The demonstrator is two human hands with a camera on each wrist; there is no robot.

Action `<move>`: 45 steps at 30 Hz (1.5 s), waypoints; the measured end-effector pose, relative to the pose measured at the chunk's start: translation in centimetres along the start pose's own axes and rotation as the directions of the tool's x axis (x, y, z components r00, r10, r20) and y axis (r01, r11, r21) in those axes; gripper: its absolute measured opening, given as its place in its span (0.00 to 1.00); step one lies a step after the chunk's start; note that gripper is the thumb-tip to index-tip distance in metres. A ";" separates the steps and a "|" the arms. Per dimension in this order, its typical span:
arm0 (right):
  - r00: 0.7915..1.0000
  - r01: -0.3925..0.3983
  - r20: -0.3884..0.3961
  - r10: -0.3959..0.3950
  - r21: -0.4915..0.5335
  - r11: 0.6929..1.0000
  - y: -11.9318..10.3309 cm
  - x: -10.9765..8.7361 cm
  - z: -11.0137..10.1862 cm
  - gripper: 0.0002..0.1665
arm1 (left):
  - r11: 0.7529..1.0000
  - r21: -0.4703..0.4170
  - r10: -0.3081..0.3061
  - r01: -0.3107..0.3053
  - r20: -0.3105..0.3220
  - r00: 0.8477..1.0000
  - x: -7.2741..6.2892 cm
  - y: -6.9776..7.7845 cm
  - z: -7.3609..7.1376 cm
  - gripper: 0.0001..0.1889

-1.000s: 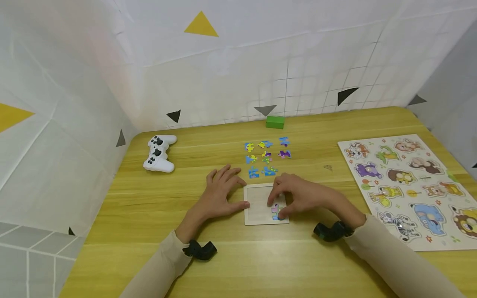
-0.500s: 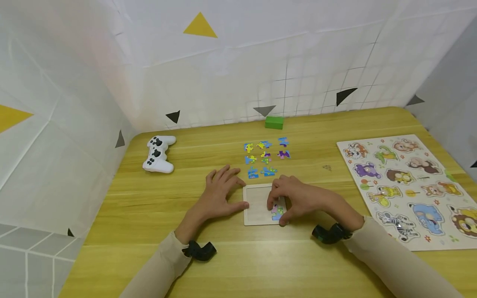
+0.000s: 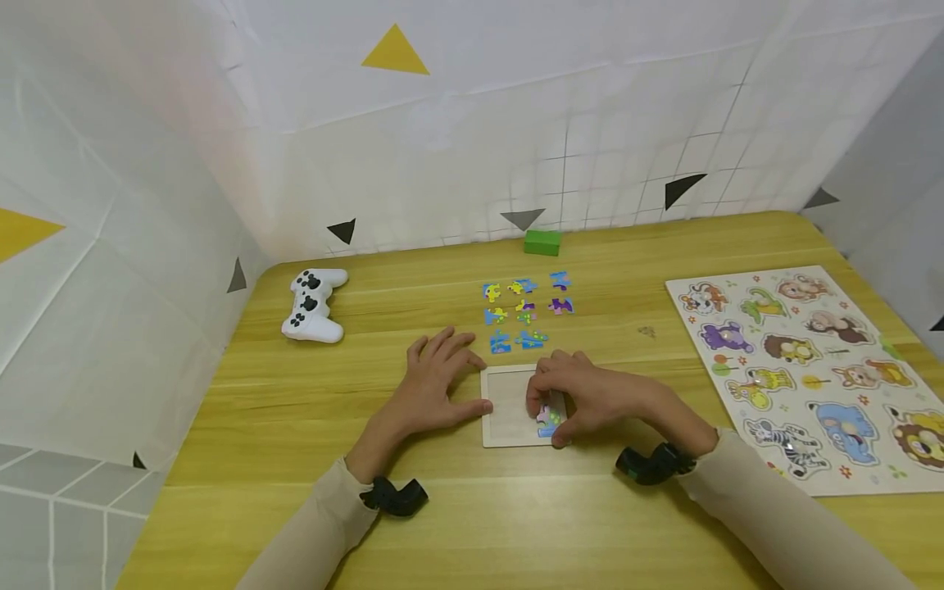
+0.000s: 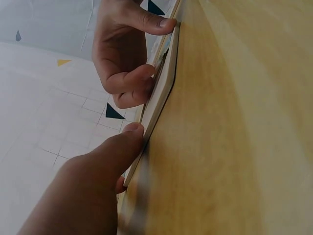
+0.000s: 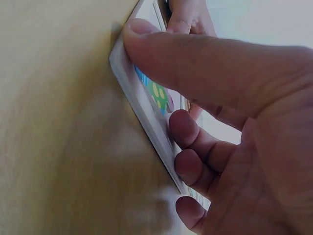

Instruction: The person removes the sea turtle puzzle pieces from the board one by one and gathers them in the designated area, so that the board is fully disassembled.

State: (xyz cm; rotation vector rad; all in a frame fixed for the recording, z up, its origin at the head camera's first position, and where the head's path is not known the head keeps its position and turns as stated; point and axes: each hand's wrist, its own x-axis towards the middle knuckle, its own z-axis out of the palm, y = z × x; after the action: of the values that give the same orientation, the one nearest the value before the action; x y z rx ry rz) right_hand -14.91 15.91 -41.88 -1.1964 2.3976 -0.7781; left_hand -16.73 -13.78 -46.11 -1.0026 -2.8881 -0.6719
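Observation:
A shallow wooden puzzle tray [image 3: 509, 441] lies on the table between the hands. My left hand [image 3: 435, 389] has its fingers spread at the tray's left side, with the thumb [image 4: 131, 134] touching the rim. My right hand [image 3: 586, 389] bends over the tray's right part, around a puzzle piece [image 3: 547, 422] coloured pink, green and blue. Its thumb [image 5: 146, 41] is at the near right corner of the rim, and its other fingers curl at the piece's far side. The right fingers partly hide the piece. Several loose puzzle pieces [image 3: 500, 342] lie beyond the tray.
A white game controller [image 3: 313, 305] lies at the far left. Near the back edge is a green block [image 3: 542, 243]. A large animal puzzle board [image 3: 804, 377] occupies the table's right side. White sheeting [image 3: 442, 147] stands behind the table.
The right thumb has moved from the puzzle piece to the tray's near right corner. The piece has shifted slightly inside the tray. My left hand stays in place.

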 end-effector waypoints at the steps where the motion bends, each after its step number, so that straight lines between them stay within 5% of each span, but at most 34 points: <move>1: 1.000 0.004 -0.001 -0.004 -0.004 1.000 0.0 0.0 0.0 0.23 | 1.000 0.000 0.000 0.000 0.000 1.000 0.0 0.0 0.0 0.27; 45: 1.000 -0.005 -0.007 0.004 -0.044 0.999 -0.1 -0.2 -0.3 0.19 | 1.000 0.012 0.002 -0.002 -0.010 1.000 0.0 -0.3 0.4 0.27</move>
State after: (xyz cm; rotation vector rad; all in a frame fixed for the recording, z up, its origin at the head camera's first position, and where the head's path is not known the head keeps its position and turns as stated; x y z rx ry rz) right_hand -14.88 16.14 -41.58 -1.2064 2.4342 -0.7335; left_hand -16.87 -13.86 -46.58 -0.9975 -2.8793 -0.6561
